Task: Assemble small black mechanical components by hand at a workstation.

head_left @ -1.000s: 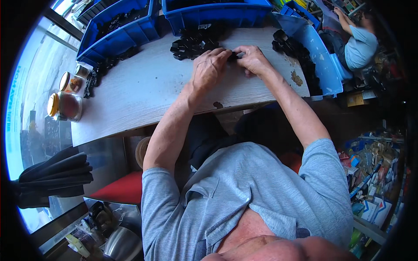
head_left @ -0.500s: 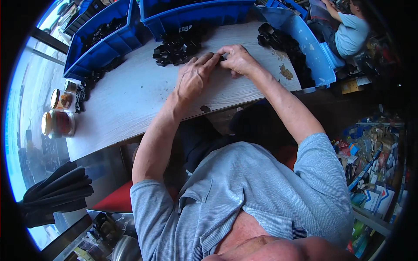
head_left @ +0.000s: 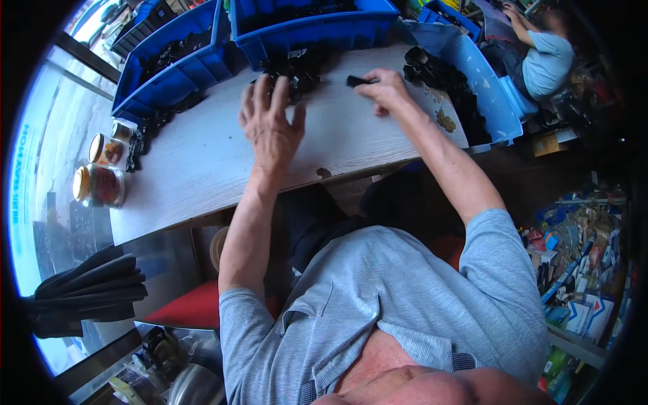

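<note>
Pinched between thumb and fingers of my right hand (head_left: 386, 92) is a small black plastic part (head_left: 357, 81), held just above the table. My left hand (head_left: 270, 125) has its fingers spread and nothing in it. Its fingertips reach toward a heap of small black parts (head_left: 304, 79) at the table's far middle, overlapping the heap's left edge in view; whether they touch it I cannot tell. To the right of my right hand lies another pile of black parts (head_left: 435, 67), spilling into a light blue bin (head_left: 491, 88).
Two blue crates (head_left: 169, 75) (head_left: 317, 30) holding black parts line the far edge of the white table (head_left: 196, 162). Glass jars (head_left: 101, 187) stand at its left edge, beside a strip of black parts (head_left: 138, 143). A co-worker (head_left: 548, 61) sits at the far right.
My hands have come apart from where they met over the table. The left moved leftward and spread its fingers; the right moved slightly right, keeping the black part.
</note>
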### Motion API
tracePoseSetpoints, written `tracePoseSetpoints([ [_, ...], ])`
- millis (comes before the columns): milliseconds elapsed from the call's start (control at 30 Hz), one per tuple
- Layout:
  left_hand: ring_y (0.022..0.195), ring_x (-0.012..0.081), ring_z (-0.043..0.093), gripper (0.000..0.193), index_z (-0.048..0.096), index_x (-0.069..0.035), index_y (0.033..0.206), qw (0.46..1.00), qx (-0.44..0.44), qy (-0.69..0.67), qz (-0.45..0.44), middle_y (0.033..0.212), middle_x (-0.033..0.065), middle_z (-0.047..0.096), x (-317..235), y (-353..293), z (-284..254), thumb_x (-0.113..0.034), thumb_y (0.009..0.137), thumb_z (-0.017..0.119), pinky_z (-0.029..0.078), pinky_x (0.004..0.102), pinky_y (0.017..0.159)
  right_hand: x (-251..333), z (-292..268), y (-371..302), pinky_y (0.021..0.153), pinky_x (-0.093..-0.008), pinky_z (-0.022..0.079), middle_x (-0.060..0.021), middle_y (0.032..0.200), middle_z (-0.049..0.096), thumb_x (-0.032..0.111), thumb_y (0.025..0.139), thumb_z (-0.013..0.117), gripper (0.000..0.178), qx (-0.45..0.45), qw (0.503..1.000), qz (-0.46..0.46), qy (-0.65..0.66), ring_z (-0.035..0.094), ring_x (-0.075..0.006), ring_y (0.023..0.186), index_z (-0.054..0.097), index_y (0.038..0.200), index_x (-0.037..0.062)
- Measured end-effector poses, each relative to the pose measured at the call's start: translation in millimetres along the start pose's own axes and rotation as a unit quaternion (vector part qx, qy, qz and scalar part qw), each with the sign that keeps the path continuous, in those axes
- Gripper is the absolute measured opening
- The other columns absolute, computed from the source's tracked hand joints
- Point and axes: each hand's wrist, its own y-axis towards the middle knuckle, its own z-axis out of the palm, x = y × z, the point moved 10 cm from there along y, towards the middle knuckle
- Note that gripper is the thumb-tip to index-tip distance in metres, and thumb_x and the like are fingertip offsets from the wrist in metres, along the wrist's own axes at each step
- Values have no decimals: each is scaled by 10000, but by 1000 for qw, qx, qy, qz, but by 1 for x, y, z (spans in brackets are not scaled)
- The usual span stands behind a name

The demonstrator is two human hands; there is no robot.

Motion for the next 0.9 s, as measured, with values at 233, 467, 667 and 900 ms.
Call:
tracePoseSetpoints([
  [233, 1316, 470, 428, 743, 472, -125, 1466, 986, 160, 28, -22, 1454, 265, 422, 42, -2, 57, -547, 876, 634, 321, 625, 1071, -37, -120, 54, 429, -306, 493, -66, 759, 640, 239, 780, 815, 348, -214, 975, 50, -24, 558, -149, 511, 743, 1072, 65],
  [467, 1342, 529, 398, 697, 471, -159, 1486, 991, 123, 20, -50, 1497, 340, 366, 10, 10, 86, -577, 933, 546, 261, 672, 1109, -90, -195, 68, 517, -341, 554, -84, 754, 610, 223, 807, 813, 282, -308, 939, 116, 100, 555, -188, 561, 733, 1039, 84],
  [667, 1269, 514, 456, 601, 573, -189, 1390, 991, 79, -95, -56, 1456, 295, 423, 17, 14, 66, -454, 864, 693, 369, 626, 1060, -66, -154, 43, 532, -327, 551, -13, 574, 460, 253, 852, 783, 285, -222, 963, 85, 128, 536, -153, 534, 714, 1081, 98],
  [900, 1194, 387, 562, 357, 684, -132, 1232, 986, -38, 128, -96, 1302, 163, 633, 154, 25, 1, -155, 876, 652, 468, 481, 1008, -20, -53, 6, 490, -301, 553, 7, 595, 489, 266, 835, 798, 344, -32, 991, 45, 123, 549, -113, 491, 679, 1108, 94],
])
